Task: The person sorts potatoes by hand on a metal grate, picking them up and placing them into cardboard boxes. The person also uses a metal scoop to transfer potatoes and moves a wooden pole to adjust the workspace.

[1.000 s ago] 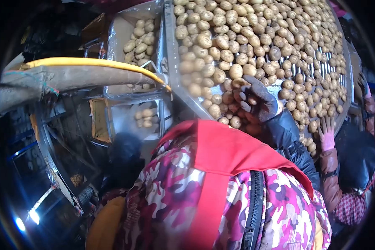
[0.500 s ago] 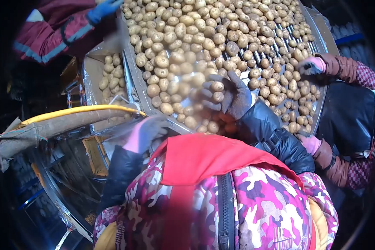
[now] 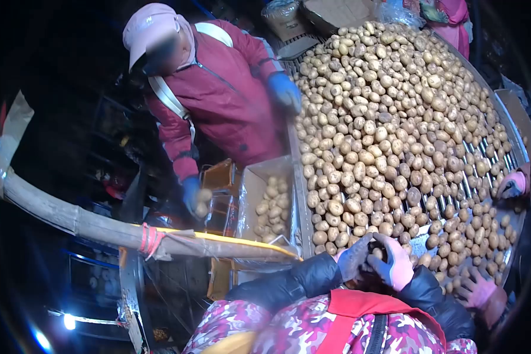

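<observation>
The hands meet at the near edge of the potato bench, at about 6 o'clock in the view. The left hand (image 3: 353,259), in a dark grey glove, curls toward the right hand (image 3: 395,264), in a pink glove with dark fingers, and the two touch around a dark potato (image 3: 376,252) that shows only as a small patch between the gloves. Both hands are closed on it, so far as the fingers show; which one bears the weight I cannot tell. Its long axis is hidden by the gloves.

From left to right: a bamboo pole (image 3: 100,227) with a red tie runs across from 9 o'clock toward the hands, ending just left of the left forearm. Behind it, at 11 o'clock, a person in a maroon jacket (image 3: 218,100) leans over with blue gloves, one of them low by a cardboard box (image 3: 269,203) of potatoes that stands against the bench's left rim. The box lies at about 10 o'clock from the hands, nearer the left one.

The heap of potatoes (image 3: 389,124) spreads from 12 o'clock down to the hands, the nearest ones touching or just beyond the fingertips. The bench (image 3: 298,177) has a metal rim and bars showing at the right. At 3 o'clock another worker's pink glove (image 3: 511,186) rests at the far rim, and a second pink glove (image 3: 477,290) lies at 5 o'clock, just right of the right hand's sleeve.
</observation>
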`<state>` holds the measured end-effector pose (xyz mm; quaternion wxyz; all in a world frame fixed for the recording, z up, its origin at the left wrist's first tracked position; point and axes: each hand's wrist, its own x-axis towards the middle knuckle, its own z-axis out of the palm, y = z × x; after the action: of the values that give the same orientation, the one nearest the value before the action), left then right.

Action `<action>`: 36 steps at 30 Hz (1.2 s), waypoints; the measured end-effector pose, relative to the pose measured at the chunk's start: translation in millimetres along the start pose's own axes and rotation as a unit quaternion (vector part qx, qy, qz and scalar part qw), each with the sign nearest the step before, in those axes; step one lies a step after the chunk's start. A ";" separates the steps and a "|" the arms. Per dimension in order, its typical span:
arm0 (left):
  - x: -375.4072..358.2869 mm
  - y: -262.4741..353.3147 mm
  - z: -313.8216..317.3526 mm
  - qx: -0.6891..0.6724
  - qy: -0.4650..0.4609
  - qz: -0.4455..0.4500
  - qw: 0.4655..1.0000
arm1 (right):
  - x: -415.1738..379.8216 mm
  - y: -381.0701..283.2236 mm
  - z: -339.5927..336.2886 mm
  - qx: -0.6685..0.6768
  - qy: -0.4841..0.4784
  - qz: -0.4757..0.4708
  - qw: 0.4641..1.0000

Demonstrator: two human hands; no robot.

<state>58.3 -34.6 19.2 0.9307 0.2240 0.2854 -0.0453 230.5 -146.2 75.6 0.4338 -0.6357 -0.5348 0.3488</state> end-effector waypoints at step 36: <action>-7.8 36.4 1.9 0.356 0.094 0.052 0.928 | -9.7 51.3 -10.5 -0.344 -0.069 -0.082 0.933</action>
<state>60.4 -3.2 39.2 0.7597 0.5586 0.3244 -0.0742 257.6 -160.3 31.9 0.1781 -0.6742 -0.7009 0.1500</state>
